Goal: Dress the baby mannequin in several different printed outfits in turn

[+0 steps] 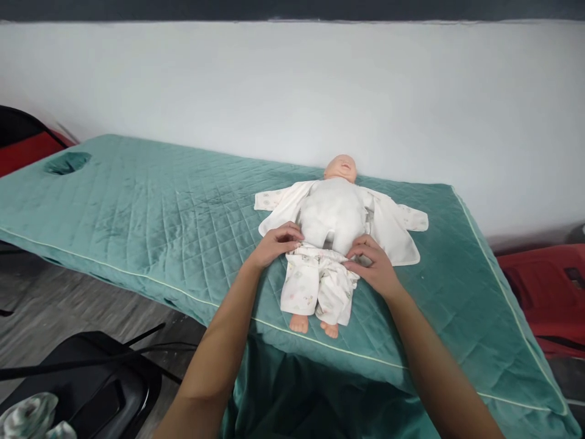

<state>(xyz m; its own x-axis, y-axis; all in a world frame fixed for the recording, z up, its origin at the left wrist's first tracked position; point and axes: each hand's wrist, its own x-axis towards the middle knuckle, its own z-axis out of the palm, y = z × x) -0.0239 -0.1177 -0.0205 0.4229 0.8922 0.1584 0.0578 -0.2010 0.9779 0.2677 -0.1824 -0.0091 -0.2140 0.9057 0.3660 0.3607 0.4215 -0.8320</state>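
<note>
A baby doll [336, 210] with a soft white body lies on its back, head toward the wall. Its white jacket [395, 235] is spread open, sleeves out to both sides. White patterned baby pants [299, 283] cover its legs, and the waistband sits around the upper thighs, below the rounded white torso. Pinched at the left edge of that waistband is my left hand [278, 242], fingers closed on the cloth. On the opposite edge my right hand [371, 263] grips the waistband between thumb and fingers. Both plastic feet stick out of the pant legs.
A green quilted cover [183, 225] drapes the massage table, with a face hole [68, 163] at the far left. Behind is a white wall [228, 91]. A black chair [91, 378] holding crumpled cloth stands lower left; a red case [548, 292] is at the right.
</note>
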